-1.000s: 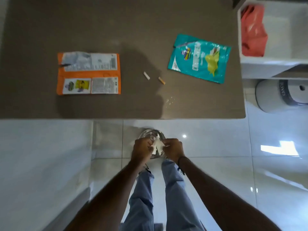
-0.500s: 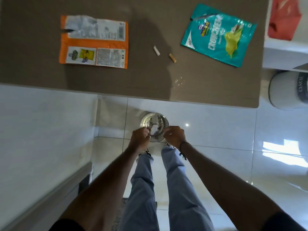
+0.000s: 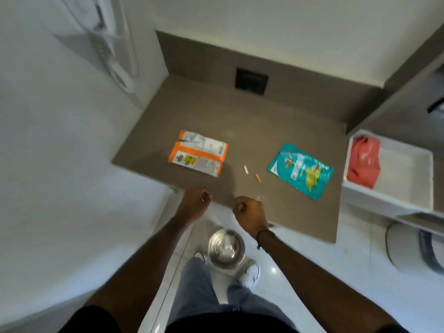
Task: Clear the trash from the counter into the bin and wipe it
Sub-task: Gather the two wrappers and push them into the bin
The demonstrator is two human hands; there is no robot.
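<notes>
**Hands at the counter edge, trash lying on top**

Head view: the left hand (image 3: pixel 195 204) and the right hand (image 3: pixel 249 213) are hovering apart over the near edge of the brown stone counter (image 3: pixel 240 121), both loosely curled with nothing visibly gripped. A flat orange-and-white snack wrapper (image 3: pixel 198 153) is lying left of centre; a crinkled teal foil chip bag (image 3: pixel 301 174) is lying to the right. Between them, a white cigarette stub (image 3: pixel 245 169) and an orange cigarette butt (image 3: pixel 258 178) are sitting just apart. The round shiny steel bin (image 3: pixel 225 248) is standing on the floor by the feet, holding white crumpled paper (image 3: pixel 227 248).
</notes>
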